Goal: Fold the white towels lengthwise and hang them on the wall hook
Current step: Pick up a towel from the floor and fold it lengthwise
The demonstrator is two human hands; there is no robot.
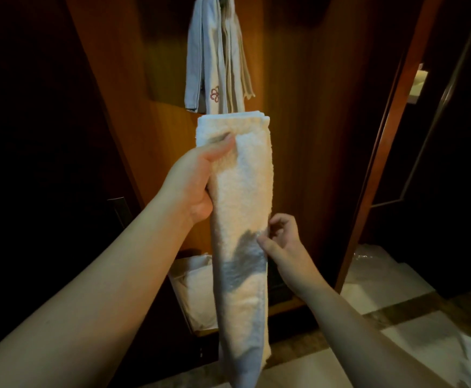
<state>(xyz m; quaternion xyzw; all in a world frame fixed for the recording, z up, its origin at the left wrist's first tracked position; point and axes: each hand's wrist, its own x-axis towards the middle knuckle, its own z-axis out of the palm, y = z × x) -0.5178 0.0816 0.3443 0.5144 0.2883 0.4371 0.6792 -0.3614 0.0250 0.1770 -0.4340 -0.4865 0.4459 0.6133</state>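
A white towel, folded into a long narrow strip, hangs down in front of me. My left hand grips it near its folded top, thumb across the front. Lower down, my right hand pinches the strip's right edge between thumb and fingers. Above the strip, several pale towels hang from the top of the wooden wall panel; one has a red flower stitched on it. The hook itself is hidden behind them at the frame's top edge.
A wooden wall panel stands right behind the towel. Low down behind the strip is a bin lined with a white bag. Pale tiled floor lies at the lower right. A dark doorway opens to the right.
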